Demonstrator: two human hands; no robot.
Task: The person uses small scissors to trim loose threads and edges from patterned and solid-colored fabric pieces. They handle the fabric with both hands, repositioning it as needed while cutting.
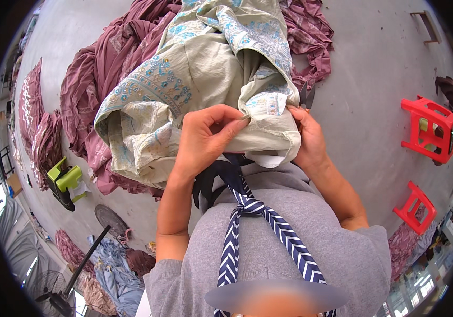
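Observation:
A pale green garment [213, 68] with blue and gold embroidered patterns lies spread over my lap and stretches away from me. My left hand [205, 134] is closed, thumb and forefinger pinched at a seam of the cloth beside a white embroidered patch. At the right edge of the same cloth, my right hand [311, 140] is closed, its thumb against the fabric. In its fingers are scissors [306, 98], dark blades pointing away from me and a bit of orange handle showing. The rest of the scissors is hidden by the fingers and cloth.
Heaps of mauve fabric [99, 74] lie on the grey floor to the left and beyond the garment. Red plastic stools [431, 127] stand at the right, a lime green stool [67, 177] at the left. A standing fan [52, 296] is at the lower left, near blue cloth [113, 269].

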